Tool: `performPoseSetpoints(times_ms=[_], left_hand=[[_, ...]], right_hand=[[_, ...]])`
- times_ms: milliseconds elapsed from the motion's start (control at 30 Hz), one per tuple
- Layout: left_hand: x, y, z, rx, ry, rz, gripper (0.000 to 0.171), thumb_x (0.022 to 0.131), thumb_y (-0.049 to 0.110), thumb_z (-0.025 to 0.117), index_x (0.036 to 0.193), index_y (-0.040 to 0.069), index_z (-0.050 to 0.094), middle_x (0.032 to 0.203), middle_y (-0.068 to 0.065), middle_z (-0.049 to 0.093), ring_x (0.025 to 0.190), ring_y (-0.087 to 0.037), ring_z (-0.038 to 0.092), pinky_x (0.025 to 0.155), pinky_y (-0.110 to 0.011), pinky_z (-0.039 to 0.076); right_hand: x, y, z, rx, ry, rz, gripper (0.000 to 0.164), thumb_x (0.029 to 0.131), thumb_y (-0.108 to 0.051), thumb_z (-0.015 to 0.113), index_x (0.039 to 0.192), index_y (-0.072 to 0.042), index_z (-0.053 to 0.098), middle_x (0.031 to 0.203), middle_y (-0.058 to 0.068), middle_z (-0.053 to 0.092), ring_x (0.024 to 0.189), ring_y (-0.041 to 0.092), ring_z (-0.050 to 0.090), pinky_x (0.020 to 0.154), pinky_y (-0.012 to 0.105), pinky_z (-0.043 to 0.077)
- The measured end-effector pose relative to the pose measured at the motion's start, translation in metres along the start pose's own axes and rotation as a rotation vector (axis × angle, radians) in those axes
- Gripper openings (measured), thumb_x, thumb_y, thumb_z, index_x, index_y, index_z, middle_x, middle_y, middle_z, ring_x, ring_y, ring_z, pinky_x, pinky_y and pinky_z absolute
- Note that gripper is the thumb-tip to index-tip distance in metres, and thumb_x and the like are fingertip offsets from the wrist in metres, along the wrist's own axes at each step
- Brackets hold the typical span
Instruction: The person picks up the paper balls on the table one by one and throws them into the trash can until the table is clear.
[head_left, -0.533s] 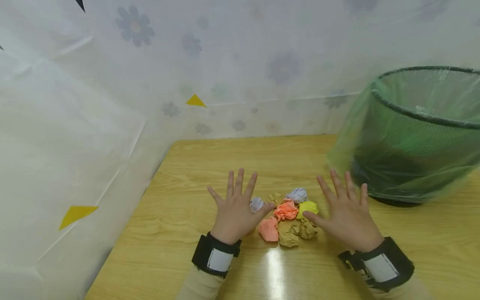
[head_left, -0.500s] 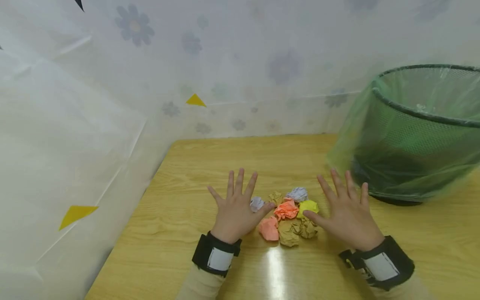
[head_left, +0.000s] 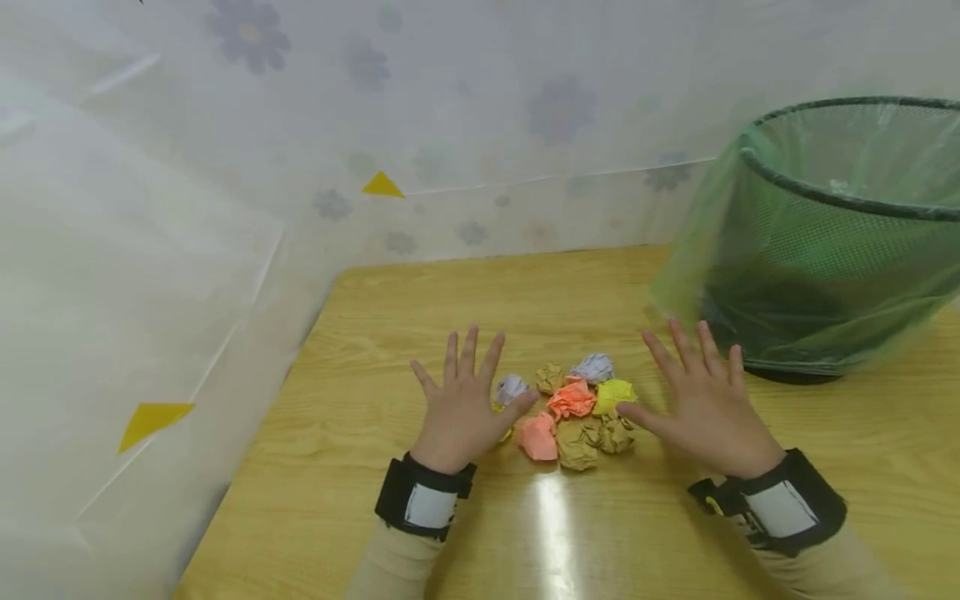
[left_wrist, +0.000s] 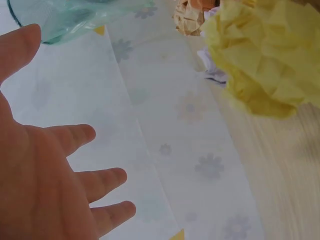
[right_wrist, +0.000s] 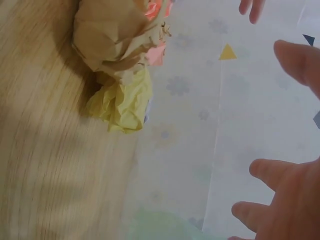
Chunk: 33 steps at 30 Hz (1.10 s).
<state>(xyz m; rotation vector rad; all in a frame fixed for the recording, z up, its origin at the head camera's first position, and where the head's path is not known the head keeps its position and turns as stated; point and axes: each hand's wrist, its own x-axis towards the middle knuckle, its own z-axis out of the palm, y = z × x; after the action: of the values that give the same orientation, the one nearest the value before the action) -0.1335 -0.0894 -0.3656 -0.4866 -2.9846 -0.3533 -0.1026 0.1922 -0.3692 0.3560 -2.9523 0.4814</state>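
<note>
Crumpled paper balls lie bunched together on the wooden table [head_left: 360, 367]: an orange ball [head_left: 572, 398], a pink ball [head_left: 537, 437], a yellow ball [head_left: 614, 397], two white ones and several brown ones. My left hand [head_left: 462, 417], fingers spread, hovers left of the bunch and partly hides a second yellow ball [left_wrist: 265, 60], large in the left wrist view. To the right of the bunch, my right hand [head_left: 708, 410] is spread too, its thumb over the table near the yellow and brown balls. Neither hand holds anything. A brown ball [right_wrist: 112, 37] shows close in the right wrist view.
A dark mesh wastebasket [head_left: 817, 275] lined with a green plastic bag stands at the right rear of the table, just beyond my right fingertips. A white flowered sheet [head_left: 465, 108] hangs behind and on the left, with yellow triangles on it.
The head view has tilted slightly, so the table, paper balls and wastebasket sit higher in it. The hands stand slightly farther apart, still spread; more of the yellow ball by the left thumb shows.
</note>
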Motion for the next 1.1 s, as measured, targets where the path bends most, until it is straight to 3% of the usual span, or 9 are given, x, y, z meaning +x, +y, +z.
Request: performPoseSetpoints(times_ms=[100, 233, 333, 467, 567, 733, 867, 1100], left_hand=[[-0.003, -0.002, -0.005, -0.034, 0.005, 0.007, 0.081, 0.085, 0.068, 0.042, 0.150, 0.026, 0.017, 0.154, -0.008, 0.007, 0.140, -0.028, -0.003, 0.101, -0.067, -0.003], [-0.005, -0.005, -0.012, -0.024, 0.065, 0.066, 0.070, 0.088, 0.057, 0.049, 0.145, 0.020, 0.033, 0.148, -0.011, 0.029, 0.137, -0.031, 0.021, 0.104, -0.059, 0.020], [-0.007, -0.005, -0.016, -0.048, 0.131, 0.115, 0.055, 0.090, 0.047, 0.054, 0.135, 0.016, 0.048, 0.135, -0.009, 0.047, 0.125, -0.030, 0.041, 0.097, -0.053, 0.034], [-0.008, -0.006, -0.017, -0.098, 0.164, 0.145, 0.042, 0.091, 0.039, 0.057, 0.124, 0.013, 0.059, 0.121, -0.007, 0.059, 0.111, -0.027, 0.054, 0.087, -0.047, 0.044], [-0.009, -0.008, -0.016, -0.094, 0.154, 0.161, 0.039, 0.089, 0.036, 0.061, 0.119, 0.012, 0.062, 0.115, -0.007, 0.062, 0.104, -0.026, 0.058, 0.082, -0.043, 0.048], [-0.009, -0.012, -0.013, -0.101, 0.157, 0.192, 0.032, 0.085, 0.030, 0.068, 0.112, 0.012, 0.065, 0.107, -0.006, 0.065, 0.093, -0.023, 0.062, 0.073, -0.037, 0.051], [-0.008, -0.015, -0.010, -0.096, 0.132, 0.196, 0.032, 0.084, 0.029, 0.069, 0.112, 0.013, 0.066, 0.106, -0.005, 0.065, 0.092, -0.023, 0.062, 0.072, -0.035, 0.051], [-0.010, -0.022, -0.008, -0.092, 0.024, 0.144, 0.037, 0.083, 0.032, 0.070, 0.115, 0.014, 0.064, 0.111, -0.007, 0.063, 0.100, -0.025, 0.059, 0.078, -0.038, 0.050]], right_hand=[[-0.001, 0.001, -0.005, 0.049, -0.033, -0.042, 0.095, 0.082, -0.062, 0.055, 0.151, -0.018, 0.007, 0.154, 0.016, -0.001, 0.137, 0.037, -0.013, 0.101, 0.066, -0.006], [0.000, 0.002, -0.010, 0.116, -0.047, -0.136, 0.086, 0.080, -0.057, 0.062, 0.147, -0.016, 0.027, 0.148, 0.017, 0.024, 0.135, 0.041, 0.015, 0.097, 0.067, 0.016], [0.001, 0.003, -0.012, 0.159, -0.045, -0.189, 0.071, 0.080, -0.053, 0.064, 0.136, -0.013, 0.046, 0.134, 0.013, 0.045, 0.123, 0.038, 0.038, 0.091, 0.061, 0.032], [0.003, 0.002, -0.008, 0.188, -0.093, -0.227, 0.046, 0.082, -0.040, 0.069, 0.120, -0.014, 0.061, 0.115, 0.003, 0.058, 0.105, 0.026, 0.055, 0.083, 0.046, 0.046], [0.005, 0.000, -0.002, 0.168, -0.158, -0.251, 0.036, 0.080, -0.028, 0.072, 0.113, -0.015, 0.065, 0.104, -0.002, 0.058, 0.093, 0.018, 0.058, 0.073, 0.036, 0.049], [0.006, -0.005, 0.006, 0.112, -0.197, -0.281, 0.039, 0.075, -0.025, 0.076, 0.112, -0.015, 0.065, 0.095, -0.003, 0.054, 0.077, 0.010, 0.053, 0.057, 0.024, 0.044], [0.008, -0.008, 0.010, 0.061, -0.190, -0.295, 0.040, 0.073, -0.025, 0.077, 0.110, -0.014, 0.066, 0.093, -0.002, 0.053, 0.069, 0.006, 0.050, 0.051, 0.021, 0.041], [0.012, -0.009, 0.018, 0.029, -0.209, -0.281, 0.040, 0.070, -0.025, 0.078, 0.107, -0.016, 0.067, 0.092, -0.003, 0.052, 0.066, 0.004, 0.045, 0.050, 0.022, 0.038]])
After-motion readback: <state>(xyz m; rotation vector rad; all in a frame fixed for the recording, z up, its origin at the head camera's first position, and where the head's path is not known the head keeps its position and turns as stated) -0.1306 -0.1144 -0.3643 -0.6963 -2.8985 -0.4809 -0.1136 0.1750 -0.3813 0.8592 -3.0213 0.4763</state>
